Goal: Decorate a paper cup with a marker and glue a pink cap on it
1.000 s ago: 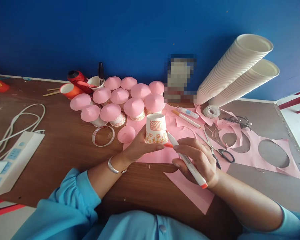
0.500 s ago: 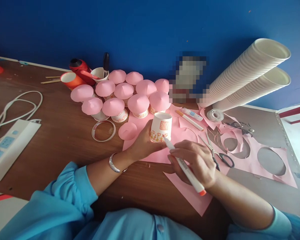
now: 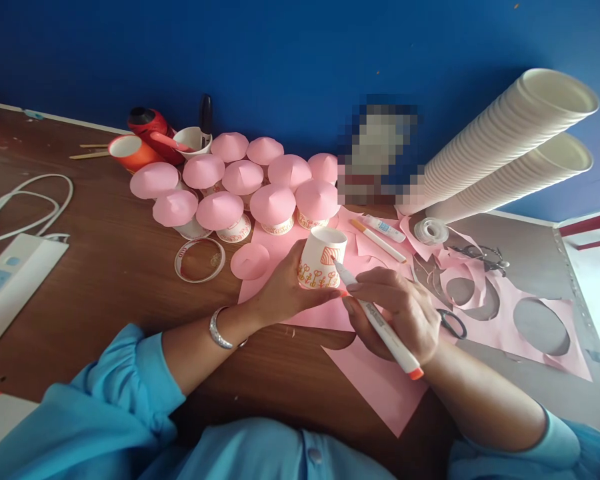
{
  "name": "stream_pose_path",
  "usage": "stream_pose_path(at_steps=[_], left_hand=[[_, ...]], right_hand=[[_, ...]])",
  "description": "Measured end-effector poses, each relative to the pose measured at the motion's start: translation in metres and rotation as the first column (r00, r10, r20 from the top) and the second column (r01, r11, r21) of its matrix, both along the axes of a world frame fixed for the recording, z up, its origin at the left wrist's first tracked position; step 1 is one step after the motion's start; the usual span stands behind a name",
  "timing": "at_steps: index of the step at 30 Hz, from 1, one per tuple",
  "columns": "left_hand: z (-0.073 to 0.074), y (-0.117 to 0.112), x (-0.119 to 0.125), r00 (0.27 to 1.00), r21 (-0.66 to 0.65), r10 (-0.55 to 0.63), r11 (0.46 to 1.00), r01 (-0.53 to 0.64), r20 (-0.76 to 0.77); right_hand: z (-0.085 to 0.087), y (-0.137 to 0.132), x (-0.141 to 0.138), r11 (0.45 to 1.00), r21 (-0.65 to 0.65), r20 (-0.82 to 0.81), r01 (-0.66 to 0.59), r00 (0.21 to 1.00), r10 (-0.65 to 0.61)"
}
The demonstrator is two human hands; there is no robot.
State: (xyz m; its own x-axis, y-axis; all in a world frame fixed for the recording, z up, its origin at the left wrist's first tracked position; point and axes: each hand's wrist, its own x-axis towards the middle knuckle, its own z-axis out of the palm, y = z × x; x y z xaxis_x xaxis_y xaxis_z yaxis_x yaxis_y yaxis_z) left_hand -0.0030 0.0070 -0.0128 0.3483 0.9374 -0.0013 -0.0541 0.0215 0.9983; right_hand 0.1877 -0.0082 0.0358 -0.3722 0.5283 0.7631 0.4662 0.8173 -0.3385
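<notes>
A white paper cup (image 3: 322,257) is gripped in my left hand (image 3: 285,287), turned upside down. Its side carries an orange-red striped patch and a row of small flowers along the lower rim. Between the fingers of my right hand (image 3: 397,313) is a white marker (image 3: 386,337) with an orange-red end. The marker's tip is at the cup's side, close to the striped patch; whether it touches is hard to tell. Pink paper (image 3: 320,317) lies beneath the cup. Left of it are a small pink cone (image 3: 250,261) and a white ring (image 3: 200,261).
Several cups topped with pink cones (image 3: 273,205) stand behind my left hand. On the right are scissors (image 3: 452,324), clear tape (image 3: 431,231), pink offcuts (image 3: 505,333) and two tall cup stacks (image 3: 510,137). A power strip (image 3: 23,283) lies left; a red hot-air tool (image 3: 153,130) stands behind.
My right hand has shifted slightly down and right, while the marker's tip has gone up from the flowers to near the striped patch. The left hand still grips the cup. The view has shifted a little.
</notes>
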Motion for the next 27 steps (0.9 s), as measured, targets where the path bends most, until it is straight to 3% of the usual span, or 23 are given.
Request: stream_pose_path(at_steps=[12, 27], left_hand=[[0.0002, -0.0010, 0.0009, 0.999, 0.051, 0.019, 0.999, -0.017, -0.044], [-0.0007, -0.0016, -0.0001, 0.999, -0.017, 0.013, 1.000, -0.014, -0.041]], right_hand=[[-0.0045, 0.0036, -0.0015, 0.995, 0.094, 0.078, -0.028, 0.997, 0.021], [-0.0077, 0.0026, -0.0028, 0.994, 0.113, 0.100, -0.003, 0.995, -0.009]])
